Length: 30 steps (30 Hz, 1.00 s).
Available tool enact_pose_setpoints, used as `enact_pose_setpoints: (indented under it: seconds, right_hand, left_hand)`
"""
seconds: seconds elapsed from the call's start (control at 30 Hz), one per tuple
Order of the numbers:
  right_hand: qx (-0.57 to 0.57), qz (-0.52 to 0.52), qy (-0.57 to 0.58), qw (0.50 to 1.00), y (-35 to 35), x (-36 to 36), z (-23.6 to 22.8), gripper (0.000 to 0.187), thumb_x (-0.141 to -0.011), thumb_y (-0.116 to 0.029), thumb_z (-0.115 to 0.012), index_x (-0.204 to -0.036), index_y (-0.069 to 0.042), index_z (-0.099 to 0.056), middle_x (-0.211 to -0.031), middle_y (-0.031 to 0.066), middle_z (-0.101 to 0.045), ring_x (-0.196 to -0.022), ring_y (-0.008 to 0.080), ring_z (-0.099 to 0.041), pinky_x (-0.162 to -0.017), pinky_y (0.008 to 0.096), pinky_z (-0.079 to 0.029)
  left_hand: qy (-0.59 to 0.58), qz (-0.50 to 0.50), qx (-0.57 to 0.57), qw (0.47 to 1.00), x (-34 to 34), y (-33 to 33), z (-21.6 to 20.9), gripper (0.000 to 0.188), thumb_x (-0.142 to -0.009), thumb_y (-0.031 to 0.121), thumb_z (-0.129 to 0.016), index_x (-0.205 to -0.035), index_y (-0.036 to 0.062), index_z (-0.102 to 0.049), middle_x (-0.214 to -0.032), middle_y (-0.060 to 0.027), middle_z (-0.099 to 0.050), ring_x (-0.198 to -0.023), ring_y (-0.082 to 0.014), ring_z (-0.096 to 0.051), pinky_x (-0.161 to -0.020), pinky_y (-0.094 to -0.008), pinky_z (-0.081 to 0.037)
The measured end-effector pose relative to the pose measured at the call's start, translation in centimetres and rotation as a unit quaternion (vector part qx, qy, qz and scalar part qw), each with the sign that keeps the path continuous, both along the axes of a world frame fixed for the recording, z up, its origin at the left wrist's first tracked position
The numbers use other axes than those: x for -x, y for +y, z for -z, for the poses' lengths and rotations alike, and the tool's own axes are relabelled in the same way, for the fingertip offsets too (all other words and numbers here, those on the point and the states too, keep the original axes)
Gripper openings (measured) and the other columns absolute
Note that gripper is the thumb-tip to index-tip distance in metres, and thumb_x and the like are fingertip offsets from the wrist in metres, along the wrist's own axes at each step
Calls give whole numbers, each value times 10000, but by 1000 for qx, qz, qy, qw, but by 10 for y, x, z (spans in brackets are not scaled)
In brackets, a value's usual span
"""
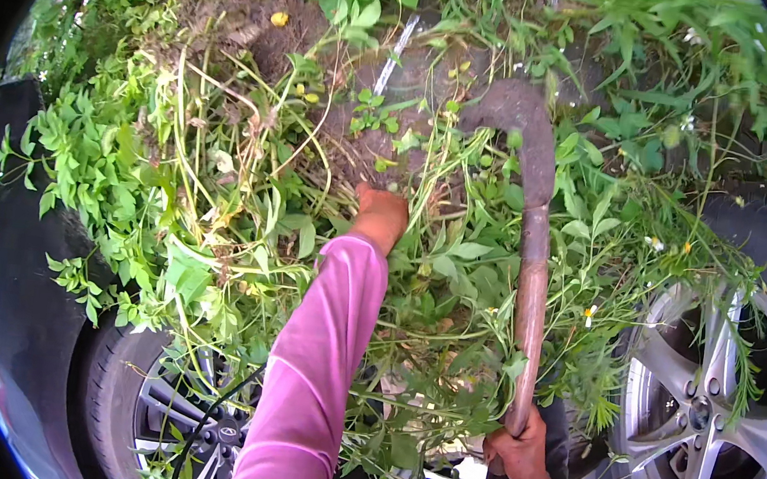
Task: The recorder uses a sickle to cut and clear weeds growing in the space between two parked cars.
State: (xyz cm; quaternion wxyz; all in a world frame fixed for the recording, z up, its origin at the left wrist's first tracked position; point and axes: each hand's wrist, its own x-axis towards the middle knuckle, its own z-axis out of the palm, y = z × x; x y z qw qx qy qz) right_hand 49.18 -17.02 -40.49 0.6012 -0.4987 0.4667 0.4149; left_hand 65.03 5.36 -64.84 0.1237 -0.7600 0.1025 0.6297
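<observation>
My left hand (380, 218), in a pink sleeve, reaches into the weeds at the middle of the head view. It is closed around a bunch of green weed stems (422, 183), and some of its fingers are hidden by the plants. At the lower right, my right hand (521, 447) grips the end of a long wooden handle. That handle belongs to a billhook (530, 283), whose dark, rusty hooked blade curves to the left beyond my left hand. The blade's tip lies among the stems, partly covered by leaves.
A heap of pulled, yellowing stems (217, 129) lies left of my left hand. Bare soil (279, 37) shows at the far side, with a pale narrow strip (395, 56). Car wheels stand at the lower left (120, 389) and right (711, 414); a dark car panel (18, 295) borders the left.
</observation>
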Motion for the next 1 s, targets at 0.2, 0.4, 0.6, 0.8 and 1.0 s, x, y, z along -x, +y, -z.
enact_pose_setpoints:
  seconds: [0.2,0.4,0.6,0.8,1.0]
  right_hand:
    - [-12,3,-21,1000,5,15,3,235,-648,69,-481,-860,1,-405,-584,52,-475,-413,103,-457,-365,237,-371]
    - [-10,-29,-60,998,2,37,2,207,-677,26,-462,-875,5,-408,-561,46,-480,-406,108,-462,-360,239,-362]
    - [-19,-55,-46,997,-2,25,-36,219,-670,39,-489,-874,5,-416,-583,37,-467,-422,99,-462,-367,236,-360]
    - [-13,-96,-93,991,14,-12,-36,309,-606,96,-460,-899,2,-422,-643,42,-449,-418,108,-466,-352,250,-386]
    - [-57,-152,-190,968,81,-121,44,251,-685,-14,-471,-931,-5,-418,-558,16,-433,-338,99,-426,-289,239,-334]
  left_hand:
    - [-60,50,12,997,16,15,-36,242,-765,184,-457,-944,141,-613,-975,-41,-599,-912,-212,-561,-837,-415,-307]
    - [-93,95,107,985,12,44,-107,180,-725,168,-471,-780,142,-640,-845,-73,-621,-853,-229,-568,-829,-414,-340]
    - [-209,74,222,950,2,129,-216,131,-603,168,-478,-538,112,-577,-578,-65,-568,-604,-220,-551,-729,-356,-368]
    - [-239,95,93,962,46,102,-205,277,-700,367,-529,-687,111,-635,-676,-17,-585,-848,-181,-511,-910,-492,-200]
    - [-316,45,181,930,35,119,-219,251,-653,346,-567,-614,103,-618,-618,-36,-576,-751,-173,-508,-795,-432,-301]
